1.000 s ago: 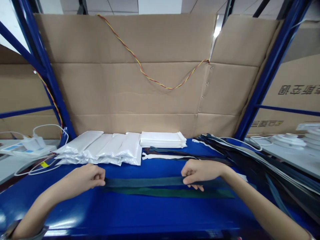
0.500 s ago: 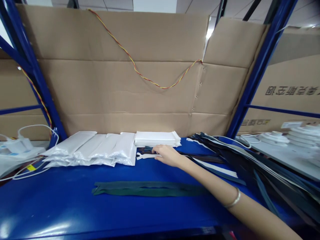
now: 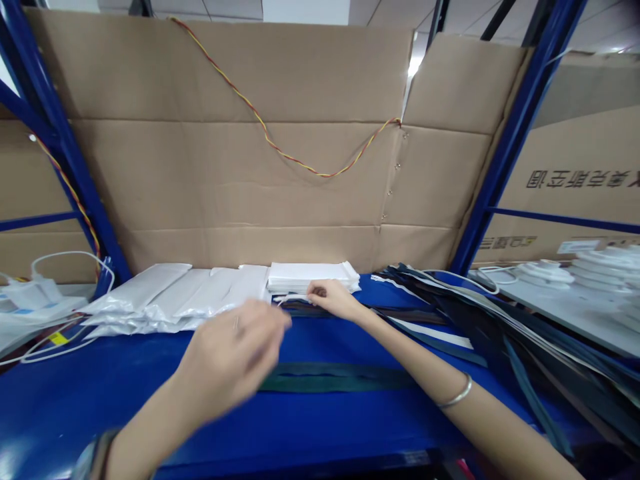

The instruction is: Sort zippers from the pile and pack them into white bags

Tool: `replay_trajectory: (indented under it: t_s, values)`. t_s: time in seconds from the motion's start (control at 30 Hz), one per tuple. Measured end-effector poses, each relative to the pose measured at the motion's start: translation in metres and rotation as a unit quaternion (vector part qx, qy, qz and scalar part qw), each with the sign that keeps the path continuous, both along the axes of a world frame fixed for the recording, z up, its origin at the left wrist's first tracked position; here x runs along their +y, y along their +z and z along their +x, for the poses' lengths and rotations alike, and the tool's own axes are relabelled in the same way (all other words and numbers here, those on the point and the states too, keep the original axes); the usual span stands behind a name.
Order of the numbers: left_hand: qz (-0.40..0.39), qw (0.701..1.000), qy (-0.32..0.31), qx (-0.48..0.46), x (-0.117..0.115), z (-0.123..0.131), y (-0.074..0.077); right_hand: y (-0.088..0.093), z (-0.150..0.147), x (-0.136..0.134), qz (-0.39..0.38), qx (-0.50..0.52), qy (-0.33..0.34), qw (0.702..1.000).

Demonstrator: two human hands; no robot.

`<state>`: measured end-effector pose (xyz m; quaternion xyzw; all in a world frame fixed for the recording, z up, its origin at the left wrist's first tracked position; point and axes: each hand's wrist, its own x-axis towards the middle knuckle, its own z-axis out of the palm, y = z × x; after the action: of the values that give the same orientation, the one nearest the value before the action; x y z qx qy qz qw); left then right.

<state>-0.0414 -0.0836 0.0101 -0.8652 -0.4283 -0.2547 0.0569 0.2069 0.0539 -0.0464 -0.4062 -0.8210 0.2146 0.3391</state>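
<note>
1. Centre: the right hand point(image 3: 334, 300) pinched a white zipper point(image 3: 293, 298), fingers narrow.
2. Lower, left of centre: the left hand point(image 3: 235, 360) blurred; its hold couldn't be told.
3. Crowded close, dark strips point(image 3: 417, 317) could have snagged the zipper.

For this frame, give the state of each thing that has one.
Right hand: fingers closed
White strip: pinched in that hand
Left hand: blurred, grip unclear
Green strips: flat, partly hidden
Shiny packets: piled
Flat packs: stacked
Dark strips: heaped, overlapping
Wire: sagging
</note>
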Motion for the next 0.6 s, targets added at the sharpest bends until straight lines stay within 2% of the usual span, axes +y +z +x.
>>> replay_trajectory:
  t_s: [0.1,0.17,0.23,0.33,0.4,0.53,0.6]
  values:
    - [-0.056,0.991,-0.012,-0.122,0.063,0.018,0.008,0.010,0.008,-0.002,-0.090,0.105,0.034,0.990]
    - [-0.138,0.972,-0.034,-0.186,0.095,0.025,0.000,0.014,0.011,-0.006,-0.120,0.141,0.052,0.981]
    - [-0.215,0.948,-0.061,-0.228,0.111,0.027,-0.014,0.015,0.011,-0.011,-0.129,0.158,0.074,0.976]
    - [-0.248,0.928,-0.054,-0.272,0.112,0.026,-0.034,0.018,0.008,-0.019,-0.130,0.160,0.105,0.973]
    - [-0.248,0.926,-0.035,-0.284,0.108,0.026,-0.040,0.020,0.004,-0.024,-0.129,0.155,0.119,0.972]
    - [-0.262,0.916,-0.029,-0.303,0.103,0.026,-0.041,0.023,-0.003,-0.030,-0.110,0.129,0.133,0.976]
    - [-0.219,0.927,-0.014,-0.304,0.101,0.026,-0.037,0.023,-0.007,-0.034,-0.057,0.096,0.103,0.988]
